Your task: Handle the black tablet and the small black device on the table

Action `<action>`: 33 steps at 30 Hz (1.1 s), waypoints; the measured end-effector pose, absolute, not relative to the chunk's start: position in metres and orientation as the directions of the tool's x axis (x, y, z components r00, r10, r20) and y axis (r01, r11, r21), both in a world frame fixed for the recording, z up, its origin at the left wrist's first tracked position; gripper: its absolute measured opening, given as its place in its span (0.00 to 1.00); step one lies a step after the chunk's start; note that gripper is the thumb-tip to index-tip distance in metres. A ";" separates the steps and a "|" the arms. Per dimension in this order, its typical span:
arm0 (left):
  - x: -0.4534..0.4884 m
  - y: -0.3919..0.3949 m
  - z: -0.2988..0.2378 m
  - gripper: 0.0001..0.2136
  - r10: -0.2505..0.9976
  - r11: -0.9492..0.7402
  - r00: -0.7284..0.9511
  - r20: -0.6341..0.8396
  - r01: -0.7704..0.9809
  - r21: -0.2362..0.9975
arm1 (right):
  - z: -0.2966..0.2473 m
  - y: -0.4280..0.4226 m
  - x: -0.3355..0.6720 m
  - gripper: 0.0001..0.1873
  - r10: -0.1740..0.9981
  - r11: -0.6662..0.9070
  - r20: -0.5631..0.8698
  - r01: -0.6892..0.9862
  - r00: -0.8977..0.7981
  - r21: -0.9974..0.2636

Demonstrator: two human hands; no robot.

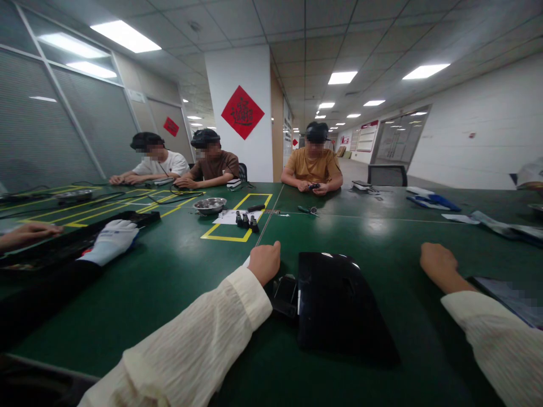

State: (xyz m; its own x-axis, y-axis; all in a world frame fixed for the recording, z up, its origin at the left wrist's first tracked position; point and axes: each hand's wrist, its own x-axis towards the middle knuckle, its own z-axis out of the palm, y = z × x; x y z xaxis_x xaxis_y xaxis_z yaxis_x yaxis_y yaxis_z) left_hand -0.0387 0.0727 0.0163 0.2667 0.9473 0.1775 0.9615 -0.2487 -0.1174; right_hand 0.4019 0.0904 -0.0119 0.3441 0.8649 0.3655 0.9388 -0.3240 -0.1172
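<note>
My left hand point(265, 263) rests on the green table as a closed fist, thumb uppermost, with nothing visible in it. Just right of it lies a glossy black curved shell point(339, 302), which resembles a car's side-mirror housing. A small dark bracket point(285, 294) sticks out from the shell's left side, close to my left wrist. My right hand point(439, 264), also a fist, lies well to the right of the shell, apart from it. Beside my right wrist is a dark flat device with a screen point(507, 297), partly covered by my sleeve.
Ahead stand a metal bowl point(211, 206), several small black parts point(246, 220) and a green-handled tool point(307, 210). At left, a co-worker's gloved hand point(113, 238) is by a long black tray point(146, 218). Gloves point(435, 199) lie at right. Three people sit opposite.
</note>
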 end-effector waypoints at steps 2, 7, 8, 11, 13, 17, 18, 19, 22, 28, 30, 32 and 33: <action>-0.039 0.073 0.016 0.11 0.944 -0.255 0.275 0.182 0.959 -0.126 | -0.010 0.087 0.383 0.07 0.906 -0.263 0.320 0.961 0.278 -0.089; -0.038 0.072 0.017 0.12 0.942 -0.255 0.279 0.187 0.956 -0.141 | -0.014 0.076 0.312 0.18 0.943 0.099 0.325 0.993 -0.071 -0.072; -0.037 0.072 0.017 0.12 0.942 -0.255 0.279 0.188 0.956 -0.142 | -0.016 0.072 0.299 0.18 0.937 0.155 0.326 0.985 -0.123 -0.073; -0.036 0.072 0.018 0.12 0.943 -0.252 0.276 0.187 0.957 -0.144 | -0.022 0.059 0.271 0.18 0.918 0.275 0.319 0.958 -0.237 -0.080; -0.036 0.072 0.018 0.12 0.943 -0.250 0.274 0.186 0.957 -0.144 | -0.024 0.054 0.264 0.19 0.908 0.312 0.321 0.946 -0.270 -0.087; -0.036 0.073 0.018 0.12 0.943 -0.251 0.274 0.187 0.958 -0.141 | -0.016 0.055 0.265 0.24 0.893 0.318 0.363 0.944 -0.265 -0.092; -0.036 0.073 0.018 0.13 0.944 -0.249 0.272 0.187 0.959 -0.138 | -0.011 0.054 0.262 0.26 0.884 0.332 0.378 0.939 -0.275 -0.092; -0.036 0.073 0.018 0.13 0.945 -0.246 0.268 0.186 0.960 -0.133 | -0.006 0.050 0.257 0.27 0.867 0.364 0.400 0.926 -0.298 -0.098; -0.036 0.074 0.017 0.13 0.951 -0.233 0.251 0.182 0.966 -0.116 | 0.011 0.026 0.221 0.25 0.770 0.552 0.467 0.821 -0.435 -0.144; -0.036 0.073 0.016 0.14 0.952 -0.225 0.242 0.186 0.969 -0.107 | 0.013 -0.045 0.135 0.24 0.680 0.683 0.372 0.730 -0.631 -0.010; -0.036 0.073 0.016 0.14 0.952 -0.224 0.242 0.186 0.968 -0.112 | 0.007 -0.053 0.122 0.24 0.672 0.686 0.367 0.728 -0.643 0.018; -0.035 0.072 0.017 0.14 0.953 -0.224 0.243 0.182 0.967 -0.118 | 0.002 -0.052 0.115 0.24 0.691 0.669 0.358 0.743 -0.628 0.014; -0.035 0.072 0.017 0.14 0.953 -0.223 0.243 0.180 0.967 -0.121 | 0.000 -0.050 0.114 0.23 0.700 0.661 0.351 0.751 -0.622 0.012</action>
State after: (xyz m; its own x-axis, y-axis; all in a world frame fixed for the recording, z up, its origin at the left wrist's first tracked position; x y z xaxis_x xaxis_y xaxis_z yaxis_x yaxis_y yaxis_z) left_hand -0.0349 0.0720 0.0173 0.2425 0.9533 0.1801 0.9672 -0.2232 -0.1211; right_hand 0.1142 -0.0501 -0.0004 -0.6216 0.7002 0.3512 0.7507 0.6606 0.0117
